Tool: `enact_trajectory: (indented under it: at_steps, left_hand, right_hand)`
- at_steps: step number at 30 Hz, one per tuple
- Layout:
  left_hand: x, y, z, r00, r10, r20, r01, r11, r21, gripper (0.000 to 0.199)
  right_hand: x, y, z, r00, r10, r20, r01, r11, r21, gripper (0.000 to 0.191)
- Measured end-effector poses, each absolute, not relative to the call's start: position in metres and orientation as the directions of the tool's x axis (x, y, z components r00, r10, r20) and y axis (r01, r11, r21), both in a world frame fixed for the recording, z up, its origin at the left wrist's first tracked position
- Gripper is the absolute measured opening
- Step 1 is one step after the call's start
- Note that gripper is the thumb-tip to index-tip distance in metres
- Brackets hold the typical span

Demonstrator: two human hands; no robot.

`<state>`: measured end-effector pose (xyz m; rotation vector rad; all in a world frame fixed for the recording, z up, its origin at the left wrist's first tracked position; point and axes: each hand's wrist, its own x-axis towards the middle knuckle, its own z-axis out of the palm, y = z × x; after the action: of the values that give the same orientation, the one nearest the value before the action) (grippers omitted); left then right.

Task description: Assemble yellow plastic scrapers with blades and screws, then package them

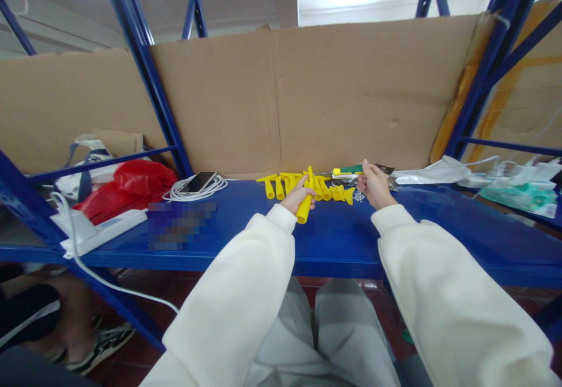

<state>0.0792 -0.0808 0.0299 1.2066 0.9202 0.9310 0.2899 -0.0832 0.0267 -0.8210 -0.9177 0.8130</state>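
My left hand (298,196) is wrapped round a yellow tube-shaped part (302,210), its open end pointing down toward me. In my right hand (373,184) is a screwdriver with a green and yellow handle (350,170); its thin shaft points left toward the yellow part. Behind and beside my left hand, several similar yellow parts (280,188) stand in a row on the blue shelf (338,240). Small yellow wedge-like pieces (341,194) lie between my hands. A little pile of small screws (359,196) is beside my right fingers.
On the left are a phone (198,182) on a coiled white cable (175,191), a red bag (132,185) and a white power strip (108,230). White and green packaging (520,195) lies right. Cardboard (351,94) backs the shelf. Another person's leg (76,317) shows lower left.
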Motion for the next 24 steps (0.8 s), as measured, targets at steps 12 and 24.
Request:
enact_trajectory:
  at_steps: [12, 24]
  left_hand:
    - [0.0794, -0.0825, 0.0323, 0.325, 0.942, -0.088, -0.088, 0.122, 0.989, 0.096]
    - [0.0794, -0.0839, 0.0332, 0.348, 0.933, -0.087, -0.087, 0.124, 0.988, 0.094]
  right_hand:
    - [0.2882, -0.0839, 0.03, 0.337, 0.865, 0.372, -0.297, 0.473, -0.83, 0.039]
    - [0.2916, -0.0792, 0.0263, 0.397, 0.854, 0.336, -0.286, 0.463, -0.839, 0.045]
